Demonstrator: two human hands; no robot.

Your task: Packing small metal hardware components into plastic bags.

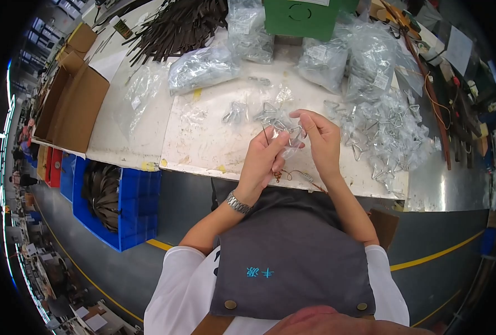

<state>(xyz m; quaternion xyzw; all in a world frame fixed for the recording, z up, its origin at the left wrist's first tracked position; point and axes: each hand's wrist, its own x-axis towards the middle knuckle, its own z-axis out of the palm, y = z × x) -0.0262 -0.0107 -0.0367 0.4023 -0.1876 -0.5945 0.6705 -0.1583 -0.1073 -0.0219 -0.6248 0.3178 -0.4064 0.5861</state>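
My left hand [263, 156] is closed on a small clear plastic bag [290, 146], its thumb pressing the film; shiny metal shows within. A thin dark rod sticks up by the left fingers; its kind is unclear. Beside the bag's right edge is my right hand [325, 139], index finger and thumb curled close together. Its other fingers are partly hidden, and I cannot make out what they pinch. Just beyond the hands lie small bagged metal pieces [235, 113]. To the right spreads a heap of bagged triangular wire rings [384, 134].
Large clear bags [204, 70] and a green bin [301, 19] line the back of the white table [198, 148]. Dark strips [175, 30] lie at the back left. An open cardboard box [72, 106] stands left, above a blue crate [138, 206] of dark strips.
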